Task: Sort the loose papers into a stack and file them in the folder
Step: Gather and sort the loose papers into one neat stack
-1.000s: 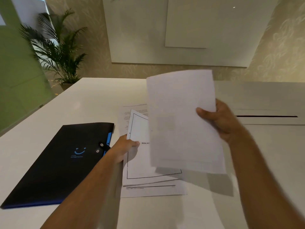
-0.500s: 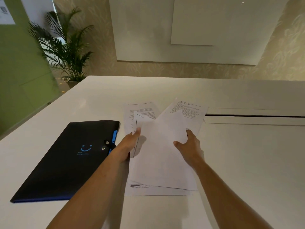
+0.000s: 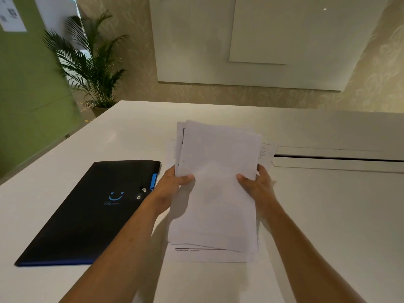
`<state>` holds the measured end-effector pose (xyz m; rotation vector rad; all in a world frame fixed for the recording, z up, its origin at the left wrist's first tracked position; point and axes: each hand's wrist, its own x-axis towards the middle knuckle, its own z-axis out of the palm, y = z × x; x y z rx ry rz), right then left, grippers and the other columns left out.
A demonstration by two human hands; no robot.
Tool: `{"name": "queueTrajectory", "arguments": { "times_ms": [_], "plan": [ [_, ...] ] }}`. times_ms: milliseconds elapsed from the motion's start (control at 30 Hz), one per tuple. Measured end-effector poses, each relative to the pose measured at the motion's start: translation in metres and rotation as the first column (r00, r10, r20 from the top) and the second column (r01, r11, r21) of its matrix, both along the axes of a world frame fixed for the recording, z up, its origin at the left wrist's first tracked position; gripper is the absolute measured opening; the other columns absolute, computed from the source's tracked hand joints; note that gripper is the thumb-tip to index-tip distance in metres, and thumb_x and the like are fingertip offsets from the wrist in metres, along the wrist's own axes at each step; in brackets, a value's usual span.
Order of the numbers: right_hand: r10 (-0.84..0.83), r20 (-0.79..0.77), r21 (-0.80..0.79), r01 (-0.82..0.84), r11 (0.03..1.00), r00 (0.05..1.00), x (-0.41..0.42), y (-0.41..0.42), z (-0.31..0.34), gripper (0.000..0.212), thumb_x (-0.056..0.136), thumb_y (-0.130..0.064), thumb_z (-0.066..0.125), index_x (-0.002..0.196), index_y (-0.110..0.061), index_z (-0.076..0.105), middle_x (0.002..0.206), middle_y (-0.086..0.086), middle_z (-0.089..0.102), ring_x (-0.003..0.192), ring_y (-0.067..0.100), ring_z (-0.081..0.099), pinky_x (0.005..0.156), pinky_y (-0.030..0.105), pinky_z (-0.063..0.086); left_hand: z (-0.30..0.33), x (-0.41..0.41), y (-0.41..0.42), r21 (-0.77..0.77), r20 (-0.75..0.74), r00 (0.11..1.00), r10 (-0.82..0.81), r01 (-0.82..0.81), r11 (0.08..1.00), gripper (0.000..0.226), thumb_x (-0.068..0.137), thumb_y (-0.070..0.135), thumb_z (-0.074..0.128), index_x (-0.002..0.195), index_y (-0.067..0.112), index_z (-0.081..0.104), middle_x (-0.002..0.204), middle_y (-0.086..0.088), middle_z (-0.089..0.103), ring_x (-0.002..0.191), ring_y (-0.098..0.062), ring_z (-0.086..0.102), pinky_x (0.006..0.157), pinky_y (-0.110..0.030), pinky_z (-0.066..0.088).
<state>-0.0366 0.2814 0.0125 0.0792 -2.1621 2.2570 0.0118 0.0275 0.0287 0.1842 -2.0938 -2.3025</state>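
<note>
Head view. A second ago the right hand held a single sheet up off the surface while the left hand rested on the papers below. Half a second ago that sheet lay on top of the pile with both hands flat on it. Now both hands grip the paper stack, one at each long edge, thumbs over the top sheet and fingers curled beneath. The far end of the stack is tilted up off the surface; the near end lies close to the surface.

The edges are not yet flush: sheet corners fan out at the far left, and a printed sheet shows under the near end. One further printed sheet lies flat on the surface beyond the right hand, outside the grip. Judgement: gathering is well advanced but not complete. That loose sheet needs collecting and the stack needs squaring before filing.

The black folder lies closed on the surface just left of the left forearm, snap fastener and blue tab toward the stack. It will have to be opened first.

The surface is a white tabletop with a long cable slot at the right. Behind it stand a potted palm, a green partition and pale wall panels.
</note>
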Motion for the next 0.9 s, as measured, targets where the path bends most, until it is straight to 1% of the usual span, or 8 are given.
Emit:
{"name": "queueTrajectory", "arguments": {
  "times_ms": [100, 267, 400, 533, 600, 700, 800, 900],
  "plan": [
    [0.01, -0.208, 0.029, -0.004, 1.0, 0.978, -0.002, 0.006, 0.027, 0.041, 0.077, -0.022, 0.079, 0.115, -0.023, 0.064, 0.112, 0.004, 0.075, 0.095, 0.02, 0.075, 0.08, 0.038, 0.062, 0.025, 0.003, 0.004, -0.002, -0.134, 0.991, -0.026, 0.026, 1.0, 0.028, 0.091, 0.016, 0.064, 0.119, 0.021, 0.062, 0.099, -0.003, 0.071, 0.094, -0.027, 0.067, 0.074, -0.036, 0.056],
    [-0.041, -0.413, -0.009, 0.041, 0.999, 0.91, 0.004, 0.008, 0.071, 0.037, 0.075, -0.026, 0.079, 0.103, -0.033, 0.058, 0.101, -0.013, 0.072, 0.089, 0.005, 0.071, 0.072, 0.022, 0.057, 0.06, 0.008, 0.017, 0.014, -0.366, 0.93, 0.021, -0.017, 1.0, 0.035, 0.082, 0.014, 0.067, 0.116, 0.021, 0.062, 0.109, -0.003, 0.072, 0.099, -0.027, 0.069, 0.079, -0.04, 0.059],
    [-0.014, -0.387, -0.098, -0.027, 0.995, 0.922, 0.009, 0.011, 0.065, 0.047, 0.07, -0.025, 0.08, 0.108, -0.029, 0.053, 0.105, -0.006, 0.073, 0.095, 0.017, 0.072, 0.075, 0.031, 0.059, 0.061, 0.01, 0.029, -0.002, -0.47, 0.871, 0.144, -0.165, 0.986, 0.047, 0.074, 0.013, 0.067, 0.12, 0.016, 0.057, 0.108, -0.007, 0.067, 0.096, -0.025, 0.067, 0.073, -0.034, 0.06],
    [-0.028, -0.324, -0.033, 0.019, 0.999, 0.946, 0.014, 0.003, 0.049, 0.05, 0.064, -0.016, 0.076, 0.109, -0.032, 0.058, 0.109, 0.005, 0.072, 0.096, 0.024, 0.072, 0.075, 0.037, 0.061, 0.046, 0.01, 0.041, 0.009, -0.448, 0.868, 0.213, -0.234, 0.972, 0.043, 0.071, 0.014, 0.07, 0.113, 0.022, 0.06, 0.105, -0.007, 0.067, 0.094, -0.025, 0.067, 0.068, -0.028, 0.057],
    [-0.047, -0.315, -0.024, 0.041, 0.999, 0.948, 0.014, 0.001, 0.046, 0.047, 0.064, -0.016, 0.075, 0.106, -0.031, 0.061, 0.106, 0.003, 0.074, 0.092, 0.023, 0.073, 0.072, 0.033, 0.061, 0.044, 0.008, 0.044, 0.008, -0.444, 0.865, 0.234, -0.257, 0.966, 0.039, 0.071, 0.016, 0.07, 0.106, 0.03, 0.061, 0.101, -0.003, 0.068, 0.092, -0.025, 0.067, 0.065, -0.024, 0.057],
    [-0.052, -0.314, 0.01, 0.058, 0.998, 0.948, 0.013, 0.0, 0.049, 0.038, 0.066, -0.018, 0.074, 0.101, -0.031, 0.063, 0.097, -0.008, 0.076, 0.087, 0.015, 0.073, 0.069, 0.026, 0.058, 0.047, 0.006, 0.044, -0.003, -0.439, 0.86, 0.262, -0.292, 0.956, 0.038, 0.072, 0.019, 0.07, 0.105, 0.034, 0.06, 0.102, 0.0, 0.068, 0.092, -0.024, 0.066, 0.064, -0.022, 0.057],
    [-0.042, -0.307, 0.053, 0.061, 0.997, 0.951, 0.011, 0.003, 0.051, 0.031, 0.067, -0.019, 0.075, 0.095, -0.029, 0.066, 0.086, -0.016, 0.077, 0.08, 0.009, 0.073, 0.067, 0.024, 0.057, 0.049, 0.005, 0.043, -0.024, -0.439, 0.863, 0.251, -0.291, 0.956, 0.037, 0.075, 0.022, 0.069, 0.107, 0.037, 0.057, 0.105, 0.003, 0.066, 0.094, -0.021, 0.066, 0.067, -0.025, 0.059],
    [-0.082, -0.283, 0.058, 0.103, 0.993, 0.956, 0.008, 0.013, 0.054, 0.031, 0.063, -0.018, 0.076, 0.092, -0.026, 0.068, 0.082, -0.013, 0.077, 0.074, 0.01, 0.073, 0.061, 0.022, 0.056, 0.044, 0.004, 0.041, -0.017, -0.394, 0.88, 0.267, -0.297, 0.955, 0.03, 0.084, 0.03, 0.066, 0.112, 0.026, 0.055, 0.114, 0.0, 0.064, 0.102, -0.019, 0.065, 0.083, -0.035, 0.058]
  ]
}}
